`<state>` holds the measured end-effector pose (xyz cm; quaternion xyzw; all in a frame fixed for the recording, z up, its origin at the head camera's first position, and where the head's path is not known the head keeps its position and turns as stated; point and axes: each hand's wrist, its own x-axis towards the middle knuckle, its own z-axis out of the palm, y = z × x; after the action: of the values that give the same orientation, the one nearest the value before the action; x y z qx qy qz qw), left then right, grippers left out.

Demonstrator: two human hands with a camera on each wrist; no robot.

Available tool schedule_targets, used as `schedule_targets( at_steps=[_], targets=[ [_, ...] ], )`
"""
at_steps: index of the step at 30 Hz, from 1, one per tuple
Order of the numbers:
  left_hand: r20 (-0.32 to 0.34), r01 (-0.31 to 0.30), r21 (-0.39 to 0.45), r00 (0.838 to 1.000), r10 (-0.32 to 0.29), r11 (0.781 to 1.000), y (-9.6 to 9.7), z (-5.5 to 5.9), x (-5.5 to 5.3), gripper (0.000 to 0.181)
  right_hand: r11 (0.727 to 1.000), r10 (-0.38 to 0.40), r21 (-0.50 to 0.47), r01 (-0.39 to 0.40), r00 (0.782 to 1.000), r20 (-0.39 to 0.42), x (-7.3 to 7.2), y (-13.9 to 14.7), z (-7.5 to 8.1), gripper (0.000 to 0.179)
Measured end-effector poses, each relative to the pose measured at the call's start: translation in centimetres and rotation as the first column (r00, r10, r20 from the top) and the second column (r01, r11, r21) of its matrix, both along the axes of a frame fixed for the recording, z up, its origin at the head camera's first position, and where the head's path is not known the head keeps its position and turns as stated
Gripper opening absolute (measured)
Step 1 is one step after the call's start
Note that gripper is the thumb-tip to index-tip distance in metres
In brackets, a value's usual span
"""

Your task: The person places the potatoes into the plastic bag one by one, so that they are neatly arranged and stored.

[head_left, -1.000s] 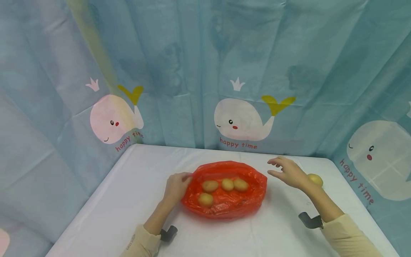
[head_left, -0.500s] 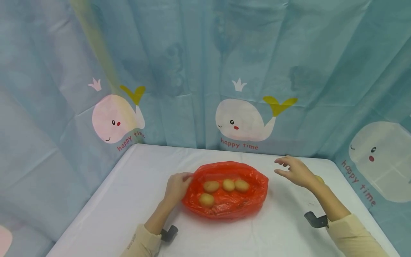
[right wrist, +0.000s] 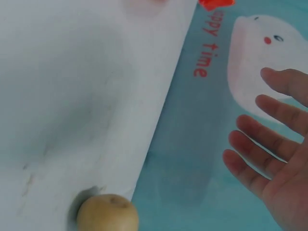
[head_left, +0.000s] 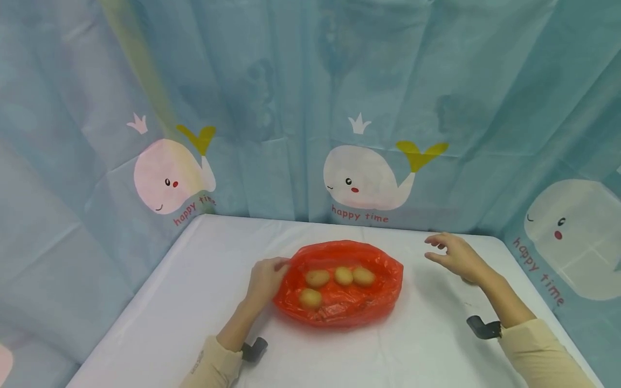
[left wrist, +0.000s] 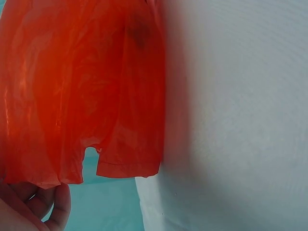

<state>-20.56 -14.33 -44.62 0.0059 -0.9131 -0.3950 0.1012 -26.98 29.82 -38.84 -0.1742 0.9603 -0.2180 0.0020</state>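
A red plastic bag (head_left: 339,315) lies with its mouth spread wide on the white table. Several potatoes (head_left: 317,278) show inside it. The left hand (head_left: 264,281) grips the bag's left rim; in the left wrist view, curled fingers (left wrist: 61,204) meet the edge of the red plastic (left wrist: 110,96). To the right of the bag, the right hand (head_left: 458,257) hovers with relaxed, spread fingers and holds nothing. A round yellowish fruit (right wrist: 108,214) with a dimple on top sits on the table below the right hand, mostly hidden by the wrist in the head view.
Blue curtains (head_left: 271,178) with printed whales surround the table on its back and sides. The white table cover (head_left: 179,302) runs to a far edge behind the bag. Dark wrist mounts (head_left: 483,327) stick out below both forearms.
The right hand has moved right, away from the bag and over the round yellowish fruit, covering most of it. The left hand stays on the bag's rim.
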Motion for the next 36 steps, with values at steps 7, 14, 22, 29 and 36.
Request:
schedule_targets(
  at_steps=[7,14,22,29,36],
  targets=[
    [-0.019,-0.003,-0.012,1.000,0.003,1.000,-0.1,0.2,0.0,0.021,0.999,-0.005,0.037,0.005,1.000,-0.002,-0.1,1.0,0.1,0.045],
    [-0.031,0.003,-0.026,1.000,-0.004,1.000,-0.1,0.2,0.0,0.021,0.997,-0.011,0.075,0.011,1.000,0.003,-0.4,2.0,-0.2,0.046],
    [-0.022,0.004,-0.017,1.000,-0.005,1.000,-0.2,0.0,0.1,0.022,0.993,-0.056,0.102,0.051,0.997,0.047,-0.9,3.6,-0.8,0.047],
    [-0.016,-0.005,-0.014,1.000,0.005,1.000,-0.2,0.0,0.2,0.022,0.990,-0.094,0.112,0.081,0.989,0.117,-1.3,4.9,-1.4,0.049],
    [0.006,-0.006,-0.008,1.000,0.006,1.000,-0.1,0.0,0.0,0.022,0.987,-0.130,0.117,0.110,0.975,0.177,-1.5,6.2,-2.1,0.057]
  ],
)
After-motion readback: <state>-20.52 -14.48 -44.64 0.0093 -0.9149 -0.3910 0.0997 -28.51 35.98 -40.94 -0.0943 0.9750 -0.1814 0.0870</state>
